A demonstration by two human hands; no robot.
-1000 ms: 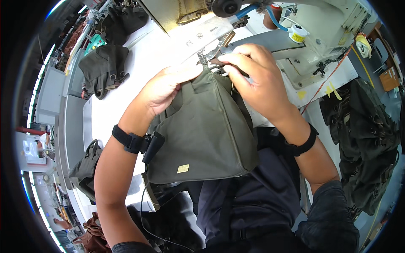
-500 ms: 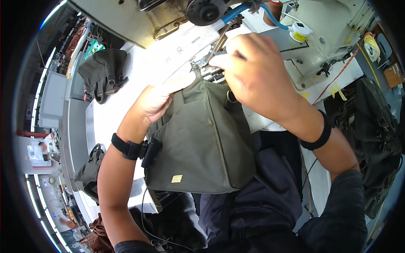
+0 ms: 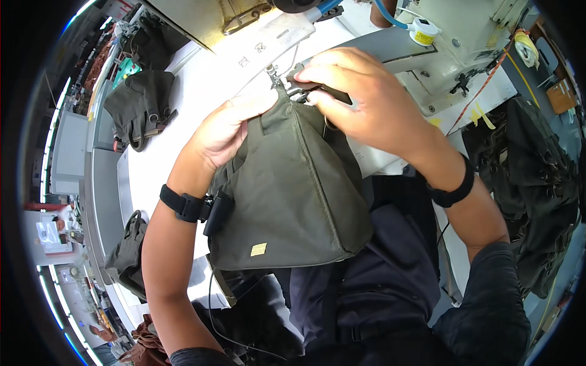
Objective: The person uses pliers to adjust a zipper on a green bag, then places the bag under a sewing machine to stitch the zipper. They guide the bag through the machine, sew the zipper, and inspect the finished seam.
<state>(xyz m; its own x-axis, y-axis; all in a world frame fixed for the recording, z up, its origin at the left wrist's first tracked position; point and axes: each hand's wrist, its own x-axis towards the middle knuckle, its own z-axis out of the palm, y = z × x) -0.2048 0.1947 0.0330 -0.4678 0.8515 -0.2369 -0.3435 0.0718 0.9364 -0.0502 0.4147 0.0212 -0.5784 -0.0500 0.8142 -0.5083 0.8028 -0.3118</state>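
Note:
A dark olive fabric bag (image 3: 274,189) hangs from the sewing machine's bed toward my lap, its upper edge by the presser foot (image 3: 273,74). My left hand (image 3: 229,131) is closed on the bag's upper left edge, with the thumb lying along the fabric near the foot. At the upper right of the bag my right hand (image 3: 366,100) has thumb and fingers curled around a dark piece beside the foot; its kind cannot be made out. A metal ring on the bag is partly hidden under that hand. Low on the bag sits a small yellow label (image 3: 259,249).
The sewing machine head (image 3: 244,18) overhangs the white table (image 3: 177,116). Another olive bag (image 3: 143,104) lies at the far left, and one more (image 3: 127,250) hangs nearer. Several dark bags (image 3: 525,189) are piled at the right. A round white container (image 3: 422,32) stands on the machine.
My right hand has lowered beside the presser foot, its thumb and fingers now around the dark piece. The bag's top and my left hand have shifted slightly; the left hand keeps its hold.

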